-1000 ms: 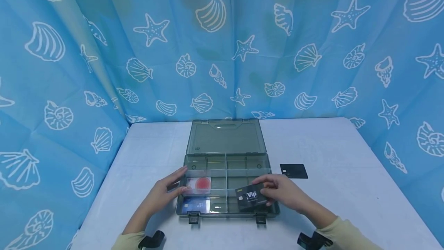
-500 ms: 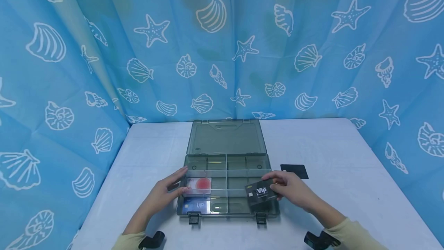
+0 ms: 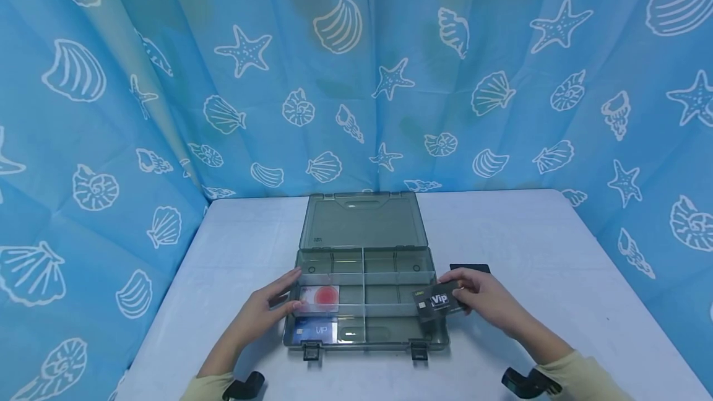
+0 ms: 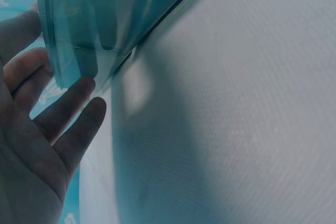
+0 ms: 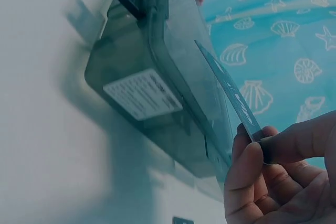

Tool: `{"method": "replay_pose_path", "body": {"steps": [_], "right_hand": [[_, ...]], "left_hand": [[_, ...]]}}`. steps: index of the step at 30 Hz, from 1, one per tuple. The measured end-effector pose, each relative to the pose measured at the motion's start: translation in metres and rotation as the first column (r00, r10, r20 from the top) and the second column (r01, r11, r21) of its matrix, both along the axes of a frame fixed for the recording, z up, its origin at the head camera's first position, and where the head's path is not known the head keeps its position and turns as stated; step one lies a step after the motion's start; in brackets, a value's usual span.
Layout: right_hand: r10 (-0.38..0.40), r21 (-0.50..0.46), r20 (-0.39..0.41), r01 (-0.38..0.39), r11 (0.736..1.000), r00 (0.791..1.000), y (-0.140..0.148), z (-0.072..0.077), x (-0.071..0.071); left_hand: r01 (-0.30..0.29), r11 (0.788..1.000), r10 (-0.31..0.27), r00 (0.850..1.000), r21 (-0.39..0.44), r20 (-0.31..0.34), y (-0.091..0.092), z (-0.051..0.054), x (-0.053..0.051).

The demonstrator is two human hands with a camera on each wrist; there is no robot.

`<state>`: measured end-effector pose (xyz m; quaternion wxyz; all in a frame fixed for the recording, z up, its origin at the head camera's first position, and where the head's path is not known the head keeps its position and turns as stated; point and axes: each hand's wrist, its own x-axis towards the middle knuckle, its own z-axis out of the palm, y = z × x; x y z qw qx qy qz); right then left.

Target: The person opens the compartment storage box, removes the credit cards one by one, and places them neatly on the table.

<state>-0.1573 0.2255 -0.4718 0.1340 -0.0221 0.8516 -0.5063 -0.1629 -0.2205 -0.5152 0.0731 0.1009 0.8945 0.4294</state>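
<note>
My right hand (image 3: 490, 299) pinches a black VIP card (image 3: 439, 300) at its right edge, tilted above the right side of a grey translucent compartment box (image 3: 390, 345). In the right wrist view, thumb and fingers grip the end of that card (image 5: 231, 90), beside the box wall (image 5: 131, 82). My left hand (image 3: 262, 311) rests against the box's left edge; the left wrist view has its fingers fairly straight, touching the outside wall. Inside the box, a white card with a red circle (image 3: 320, 297) lies in the middle left compartment, and a blue VIP card (image 3: 315, 330) in the front left one.
The box lid (image 3: 363, 221) lies folded back behind the box. Two dark latches, one of them the right latch (image 3: 419, 349), hang at its front. Another black card (image 3: 470, 267) is on the white table (image 3: 557, 252), partly hidden by my right hand. A shell-patterned blue curtain (image 3: 356, 79) surrounds the table.
My right hand has moved right and slightly back with the black VIP card, from over the front right compartment to the box's right edge. The left hand has stayed in place.
</note>
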Motion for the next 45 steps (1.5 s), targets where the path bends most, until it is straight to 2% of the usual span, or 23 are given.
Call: {"method": "replay_pose_path", "body": {"steps": [12, 24, 37, 45], "right_hand": [[-0.035, 0.063, -0.017, 0.036, 0.997, 0.999, 0.024, -0.001, -0.006], [-0.036, 0.113, -0.024, 0.038, 0.993, 0.999, 0.06, -0.006, -0.014], [-0.069, 0.152, 0.019, 0.066, 0.986, 0.997, 0.098, -0.022, -0.024], [-0.089, 0.158, 0.013, 0.086, 0.984, 0.996, 0.127, -0.034, -0.033]], "left_hand": [[-0.002, 1.0, 0.002, 1.0, -0.017, 0.001, 0.0, 0.0, -0.001], [-0.006, 1.0, 0.006, 1.0, -0.018, 0.007, 0.001, 0.001, -0.001], [-0.015, 1.0, 0.016, 1.0, -0.021, 0.022, 0.002, 0.001, -0.001], [-0.013, 1.0, 0.013, 1.0, -0.021, 0.002, 0.001, 0.001, 0.0]]}}
